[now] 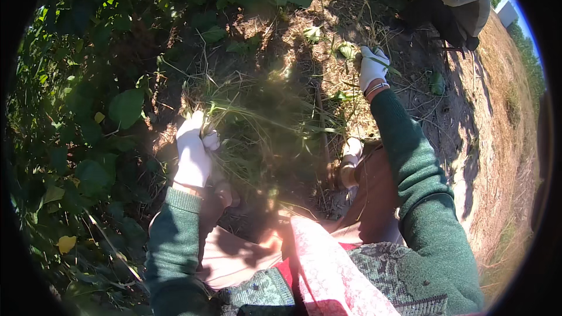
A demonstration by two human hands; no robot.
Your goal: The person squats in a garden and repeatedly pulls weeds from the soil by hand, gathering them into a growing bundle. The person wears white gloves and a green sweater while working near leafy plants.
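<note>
My left hand [193, 149], in a white knit glove, is closed around a bunch of long grass [246, 114]. The loose blades fan out to the right, over the ground between my legs. Farther forward, my right hand [373, 68] wears a matching glove. Its fingers are curled around some weed stems and a green blade [386, 65] that sticks out across the back of the glove. Pale green leaves [347, 50] lie beside its fingertips. The fingertips themselves are partly hidden. A bright haze blurs the middle of the view.
Dense leafy vines [88, 140] rise along the left side. A thin wooden pole [322, 127] lies on the soil near my right shoe [351, 153]. Another person [456, 0] sits low at the upper right. Dry grass ground [505, 131] stretches along the right.
</note>
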